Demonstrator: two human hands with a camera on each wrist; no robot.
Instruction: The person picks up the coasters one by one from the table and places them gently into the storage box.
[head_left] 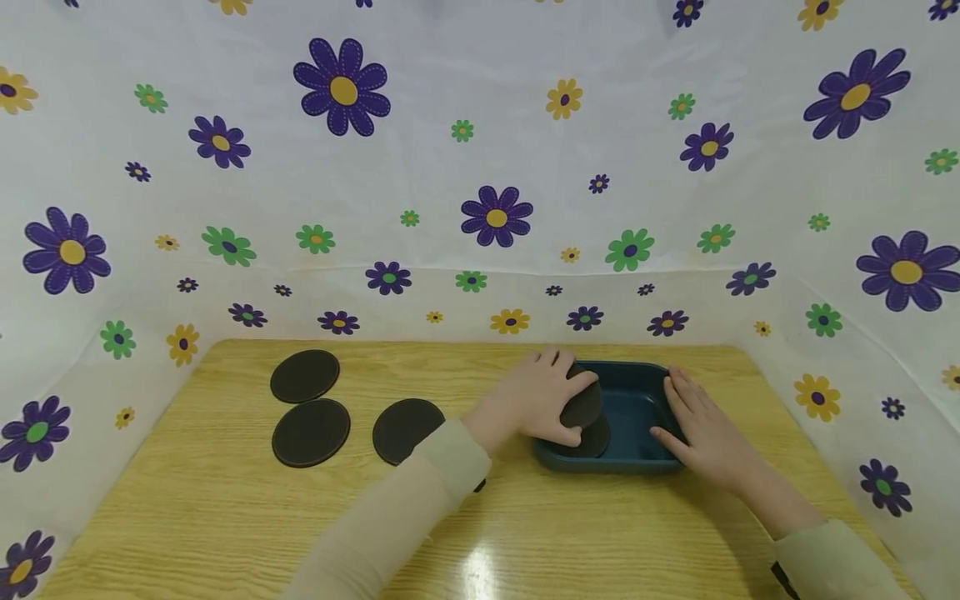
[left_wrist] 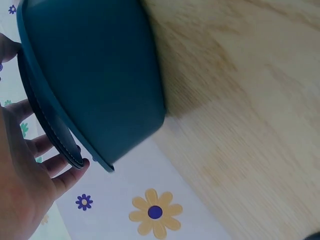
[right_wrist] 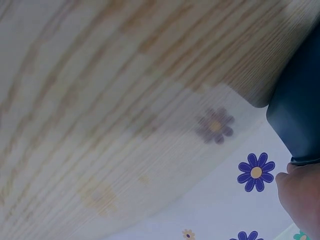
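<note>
A dark blue-green bin (head_left: 637,417) stands on the wooden table, right of centre in the head view. My left hand (head_left: 536,398) grips a round black coaster (head_left: 583,407) by its edges at the bin's left side. In the left wrist view this coaster (left_wrist: 42,110) is tilted beside the rim, its stitched edge showing, with fingers of the left hand (left_wrist: 25,172) spread round it. Another black coaster (head_left: 596,439) lies inside the bin, partly hidden. My right hand (head_left: 708,433) rests on the bin's right rim with its fingers extended.
On the table's left part lie two black coasters, a far one (head_left: 305,376) and a nearer one (head_left: 311,432). A third coaster (head_left: 405,427) is partly covered by the left sleeve. White flowered cloth (head_left: 420,167) rises behind the table and along both sides.
</note>
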